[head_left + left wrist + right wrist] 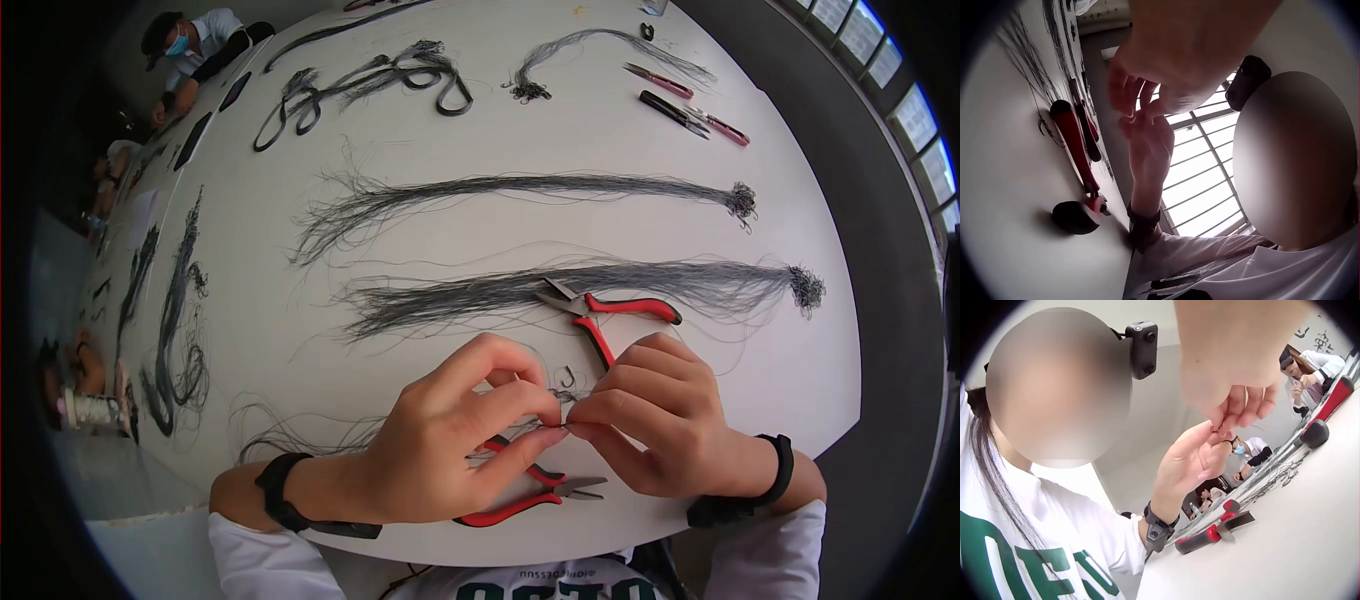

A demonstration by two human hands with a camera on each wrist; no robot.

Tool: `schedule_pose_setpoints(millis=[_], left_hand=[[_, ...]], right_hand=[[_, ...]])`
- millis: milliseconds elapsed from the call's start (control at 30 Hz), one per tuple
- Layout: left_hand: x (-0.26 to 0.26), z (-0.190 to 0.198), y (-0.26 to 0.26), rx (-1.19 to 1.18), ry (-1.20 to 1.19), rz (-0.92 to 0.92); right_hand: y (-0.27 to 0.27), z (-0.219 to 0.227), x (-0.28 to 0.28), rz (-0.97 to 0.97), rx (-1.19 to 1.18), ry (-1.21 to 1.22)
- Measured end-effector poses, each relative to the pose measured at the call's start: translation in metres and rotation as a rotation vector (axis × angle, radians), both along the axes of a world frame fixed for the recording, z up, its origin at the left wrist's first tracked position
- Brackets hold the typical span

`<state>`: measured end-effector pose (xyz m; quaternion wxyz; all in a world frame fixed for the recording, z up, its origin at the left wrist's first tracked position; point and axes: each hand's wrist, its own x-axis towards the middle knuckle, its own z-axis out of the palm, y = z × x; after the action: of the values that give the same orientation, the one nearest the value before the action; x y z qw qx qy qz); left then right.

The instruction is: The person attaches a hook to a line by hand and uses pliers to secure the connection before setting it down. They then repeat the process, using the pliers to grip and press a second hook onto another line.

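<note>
Left hand [440, 435] and right hand [665, 420] pinched a fine dark strand [566, 425] between fingertips, near a fishhook [572, 378] and red-handled pliers [557, 490].

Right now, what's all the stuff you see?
Table: one, white, central.
Long strand bundles: two, dark grey, mid-table.
Other strand bundles: several, dark, far and left.
Pliers: two, red and black, near side.
Single hook: one, dark, near side.
Pink-handled tools: two, pink, far right.
Black tool: one, black, beside them.
Spool: one, white, left edge.
Other people: at least three, white tops, left.
Windows: several panes, bright, right.
Head camera: one, black, on head.
Wristbands: two, black, wrists.
Left hand: one, bare, pinching a fine strand.
Right hand: one, bare, pinching too.
</note>
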<state>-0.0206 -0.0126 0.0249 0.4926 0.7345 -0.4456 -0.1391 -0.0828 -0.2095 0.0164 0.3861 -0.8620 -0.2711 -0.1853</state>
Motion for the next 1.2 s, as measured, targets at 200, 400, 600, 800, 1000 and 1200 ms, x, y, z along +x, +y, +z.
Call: schedule_pose_setpoints(millis=[200,400,600,800,1000,1200], left_hand=[[0.012,-0.009,-0.005,-0.021,0.029,0.022],[0.015,-0.017,-0.003,0.007,0.290,-0.009],[0.014,-0.018,-0.003,0.005,0.541,-0.015],[0.019,-0.011,-0.001,0.028,1.110,-0.021],[0.017,-0.011,-0.003,-0.011,1.157,-0.017],[0.014,-0.014,-0.003,0.008,0.808,-0.011]], right_hand=[[0.001,-0.017,0.005,-0.060,0.006,-0.015],[0.001,-0.027,0.010,-0.079,0.143,0.099],[0.000,-0.028,0.010,-0.050,0.173,0.143],[-0.001,-0.032,0.012,-0.053,0.112,0.060],[0.001,-0.030,0.010,-0.041,0.256,0.237],[0.000,-0.030,0.009,-0.023,0.264,0.250]])
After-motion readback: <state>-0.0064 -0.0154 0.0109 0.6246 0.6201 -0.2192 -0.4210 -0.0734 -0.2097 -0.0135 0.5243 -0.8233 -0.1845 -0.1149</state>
